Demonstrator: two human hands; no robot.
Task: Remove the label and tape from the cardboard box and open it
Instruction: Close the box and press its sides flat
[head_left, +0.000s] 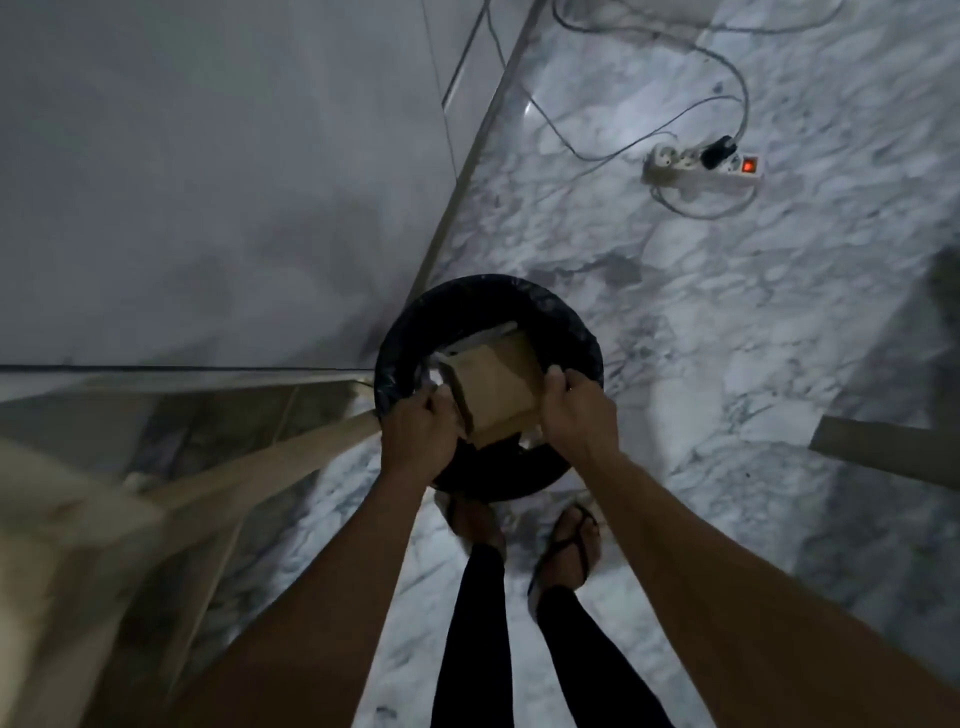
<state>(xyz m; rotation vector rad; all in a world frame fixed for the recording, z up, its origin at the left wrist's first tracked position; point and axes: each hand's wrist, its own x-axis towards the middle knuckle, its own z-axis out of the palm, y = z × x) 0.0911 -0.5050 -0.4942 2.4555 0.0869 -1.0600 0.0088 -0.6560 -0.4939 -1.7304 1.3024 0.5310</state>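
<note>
Both hands, left hand (418, 434) and right hand (574, 410), clasped around cardboard box (493, 392) between them.

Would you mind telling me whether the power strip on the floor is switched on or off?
On: the power strip has its rocker switch glowing red, and a black plug sits in one socket.

Both arms outstretched, left hand (418, 423) and right hand (576, 410) clenched.
</note>
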